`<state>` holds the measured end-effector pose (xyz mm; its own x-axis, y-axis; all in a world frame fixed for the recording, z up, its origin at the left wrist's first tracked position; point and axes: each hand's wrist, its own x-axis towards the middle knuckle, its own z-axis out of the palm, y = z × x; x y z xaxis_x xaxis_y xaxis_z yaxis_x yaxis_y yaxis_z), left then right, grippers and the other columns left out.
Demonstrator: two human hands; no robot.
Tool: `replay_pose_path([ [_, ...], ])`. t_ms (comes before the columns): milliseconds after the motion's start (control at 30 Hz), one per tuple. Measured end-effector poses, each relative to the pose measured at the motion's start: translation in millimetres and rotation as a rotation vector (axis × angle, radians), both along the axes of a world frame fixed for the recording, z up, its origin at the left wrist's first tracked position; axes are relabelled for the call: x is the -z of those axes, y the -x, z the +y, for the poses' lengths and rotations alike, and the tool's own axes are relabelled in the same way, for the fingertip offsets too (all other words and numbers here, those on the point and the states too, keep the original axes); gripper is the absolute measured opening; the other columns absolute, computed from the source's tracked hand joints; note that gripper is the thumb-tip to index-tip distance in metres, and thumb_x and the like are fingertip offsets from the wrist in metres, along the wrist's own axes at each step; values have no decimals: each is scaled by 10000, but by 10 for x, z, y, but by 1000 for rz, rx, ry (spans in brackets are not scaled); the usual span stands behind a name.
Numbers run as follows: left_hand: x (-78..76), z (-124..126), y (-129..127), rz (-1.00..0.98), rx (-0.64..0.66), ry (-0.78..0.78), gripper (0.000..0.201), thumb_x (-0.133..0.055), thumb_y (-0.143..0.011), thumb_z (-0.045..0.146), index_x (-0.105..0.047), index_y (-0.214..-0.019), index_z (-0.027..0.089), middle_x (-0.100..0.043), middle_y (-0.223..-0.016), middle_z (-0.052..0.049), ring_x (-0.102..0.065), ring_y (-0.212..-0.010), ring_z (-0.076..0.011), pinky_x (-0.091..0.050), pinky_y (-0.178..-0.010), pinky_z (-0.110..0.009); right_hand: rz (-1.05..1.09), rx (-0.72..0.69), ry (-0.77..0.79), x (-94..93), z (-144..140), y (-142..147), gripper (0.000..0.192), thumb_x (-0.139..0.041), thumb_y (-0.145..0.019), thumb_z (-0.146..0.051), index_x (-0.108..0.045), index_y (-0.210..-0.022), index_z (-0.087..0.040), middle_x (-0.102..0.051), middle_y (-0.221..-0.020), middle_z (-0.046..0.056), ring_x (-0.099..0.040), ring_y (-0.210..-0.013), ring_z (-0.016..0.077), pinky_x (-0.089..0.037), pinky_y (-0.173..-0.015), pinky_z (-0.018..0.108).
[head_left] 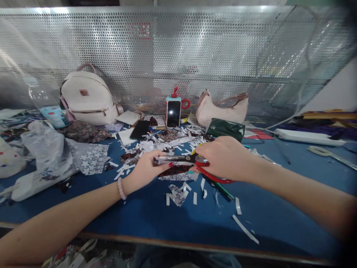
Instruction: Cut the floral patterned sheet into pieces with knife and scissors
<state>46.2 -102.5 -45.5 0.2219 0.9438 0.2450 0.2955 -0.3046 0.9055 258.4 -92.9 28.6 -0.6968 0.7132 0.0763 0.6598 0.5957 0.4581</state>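
My right hand [223, 158] grips a pair of scissors [189, 159] with red and yellow handles and dark blades pointing left. The blade tips reach the fingers of my left hand [146, 165], which pinch at a small pale piece largely hidden by fingers and blades. Just below the scissors lie a dark reddish patterned fabric piece [174, 170] and a white piece with grey outlines [178, 176]. Nearer me is a small star-patterned scrap [178, 194] among white strips [195, 198]. A green pen-like stick [224, 191] lies under the right hand.
White scraps cover the blue table [134, 227]. Behind stand a white backpack [89, 98], a propped phone [173, 113] and a pale handbag [220, 108]. Another phone [140, 130] lies flat. Left are a bottle [50, 106] and patterned cloth [50, 145]; right, a power strip [309, 137].
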Motion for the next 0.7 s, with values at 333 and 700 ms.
replay_pose_path([
  [333,53,42,30,11,3,13,245,-652,-691,383,-588,-737,151,-592,-675,3,-527,-551,-116,-412,-488,-205,-22,-39,-58,71,23,-35,279,-501,-833,-369,-589,-669,-160,-658,-656,60,-572,-534,185,-224,-464,280],
  [700,13,14,7,-58,33,54,210,-655,-663,336,-560,-691,151,-558,-627,19,-513,-549,-111,-422,-516,-213,13,-62,-91,100,-22,-85,347,-488,-837,-458,-573,-676,-163,-652,-660,65,-578,-555,192,-211,-482,288],
])
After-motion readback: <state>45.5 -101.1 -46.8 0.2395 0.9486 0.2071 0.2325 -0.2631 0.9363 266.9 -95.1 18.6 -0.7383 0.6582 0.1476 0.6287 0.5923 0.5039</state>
